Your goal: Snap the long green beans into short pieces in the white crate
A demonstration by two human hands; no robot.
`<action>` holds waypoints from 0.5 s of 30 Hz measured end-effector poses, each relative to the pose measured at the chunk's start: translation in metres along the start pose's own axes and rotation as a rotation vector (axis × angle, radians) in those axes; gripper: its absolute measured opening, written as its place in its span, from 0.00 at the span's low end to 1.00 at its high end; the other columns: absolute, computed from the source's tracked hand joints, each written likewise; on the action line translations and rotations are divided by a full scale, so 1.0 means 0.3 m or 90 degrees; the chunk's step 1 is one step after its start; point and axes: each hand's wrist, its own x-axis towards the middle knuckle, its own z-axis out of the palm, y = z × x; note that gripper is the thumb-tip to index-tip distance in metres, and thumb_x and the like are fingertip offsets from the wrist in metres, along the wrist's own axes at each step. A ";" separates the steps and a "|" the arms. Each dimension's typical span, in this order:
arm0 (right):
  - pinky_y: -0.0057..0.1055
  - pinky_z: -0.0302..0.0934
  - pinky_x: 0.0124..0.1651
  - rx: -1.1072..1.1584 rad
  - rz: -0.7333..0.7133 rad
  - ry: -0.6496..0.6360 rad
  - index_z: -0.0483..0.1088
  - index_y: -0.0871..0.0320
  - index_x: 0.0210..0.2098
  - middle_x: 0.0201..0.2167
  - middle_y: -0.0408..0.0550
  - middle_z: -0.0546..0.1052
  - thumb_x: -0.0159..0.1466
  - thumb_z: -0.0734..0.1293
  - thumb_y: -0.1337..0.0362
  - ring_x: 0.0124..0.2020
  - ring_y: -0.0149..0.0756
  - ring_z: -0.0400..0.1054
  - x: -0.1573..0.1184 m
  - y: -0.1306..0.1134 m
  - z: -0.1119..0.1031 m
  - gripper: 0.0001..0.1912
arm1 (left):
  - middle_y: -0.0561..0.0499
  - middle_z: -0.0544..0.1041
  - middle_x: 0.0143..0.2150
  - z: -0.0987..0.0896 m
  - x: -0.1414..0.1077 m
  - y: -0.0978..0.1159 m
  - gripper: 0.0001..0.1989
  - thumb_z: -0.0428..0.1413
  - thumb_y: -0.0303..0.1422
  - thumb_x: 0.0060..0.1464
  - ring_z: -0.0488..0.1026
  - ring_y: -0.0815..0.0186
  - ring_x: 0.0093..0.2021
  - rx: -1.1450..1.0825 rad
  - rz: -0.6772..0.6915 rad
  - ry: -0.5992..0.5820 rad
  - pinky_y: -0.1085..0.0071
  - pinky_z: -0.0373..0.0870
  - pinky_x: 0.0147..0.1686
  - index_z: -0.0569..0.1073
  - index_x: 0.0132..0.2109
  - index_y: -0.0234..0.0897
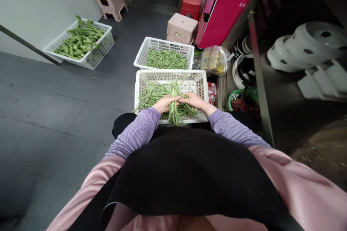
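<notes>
A bunch of long green beans (pixel 173 111) stands out between my two hands, above the near white basket (pixel 137 83). My left hand (pixel 165 104) is closed around the bunch from the left side. My right hand (pixel 194 100) meets it from the right, its fingers closed on the beans and touching my left fingertips. More loose green beans (pixel 151 94) lie in the same basket under my hands, mostly toward its left and near sides. Part of the basket's mesh floor shows behind the bunch.
Just beyond stands a second white basket (pixel 141 53) of shorter bean pieces. A third basket (pixel 93 59) with leafy green stems is at left. Pink stools (pixel 182 29), a plastic bag (pixel 215 60), a green basin (pixel 231 104) and a metal shelf (pixel 261 90) surround the spot.
</notes>
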 end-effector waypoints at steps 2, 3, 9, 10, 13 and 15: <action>0.28 0.47 0.27 0.011 0.032 -0.031 0.71 0.59 0.28 0.16 0.36 0.63 0.53 0.71 0.47 0.19 0.28 0.52 -0.007 0.026 -0.036 0.20 | 0.53 0.70 0.18 -0.006 -0.003 0.018 0.09 0.65 0.22 0.45 0.67 0.72 0.17 0.019 -0.005 0.025 0.76 0.65 0.20 0.70 0.28 0.31; 0.28 0.48 0.27 0.010 0.035 -0.035 0.71 0.59 0.29 0.17 0.37 0.65 0.52 0.72 0.48 0.20 0.27 0.53 -0.009 0.038 -0.048 0.20 | 0.54 0.69 0.17 -0.012 -0.001 0.031 0.09 0.63 0.21 0.46 0.66 0.73 0.16 0.009 0.003 0.064 0.76 0.64 0.19 0.69 0.27 0.31; 0.29 0.55 0.33 -0.065 0.004 -0.004 0.74 0.59 0.26 0.21 0.39 0.70 0.49 0.75 0.53 0.26 0.31 0.62 -0.007 0.061 -0.053 0.16 | 0.56 0.68 0.20 -0.046 0.008 0.114 0.07 0.62 0.27 0.50 0.64 0.75 0.17 -0.108 0.042 0.055 0.78 0.63 0.19 0.70 0.31 0.32; 0.29 0.56 0.34 -0.080 0.001 -0.008 0.75 0.58 0.27 0.22 0.39 0.71 0.48 0.76 0.54 0.27 0.32 0.63 -0.008 0.057 -0.048 0.15 | 0.56 0.68 0.20 -0.048 0.007 0.118 0.07 0.62 0.29 0.50 0.64 0.75 0.17 -0.109 0.052 0.044 0.78 0.63 0.18 0.70 0.32 0.32; 0.31 0.58 0.37 -0.104 -0.038 -0.023 0.77 0.55 0.32 0.27 0.40 0.75 0.46 0.78 0.57 0.31 0.35 0.66 -0.017 0.037 -0.035 0.16 | 0.57 0.67 0.19 -0.050 0.009 0.111 0.09 0.63 0.27 0.48 0.63 0.76 0.16 -0.090 0.080 0.125 0.79 0.62 0.18 0.69 0.30 0.33; 0.32 0.59 0.40 -0.102 -0.064 -0.040 0.78 0.54 0.37 0.30 0.41 0.77 0.45 0.79 0.58 0.33 0.37 0.67 -0.029 0.020 -0.028 0.19 | 0.56 0.67 0.18 -0.050 0.013 0.103 0.10 0.62 0.24 0.46 0.63 0.76 0.16 -0.073 0.105 0.194 0.79 0.62 0.19 0.67 0.28 0.33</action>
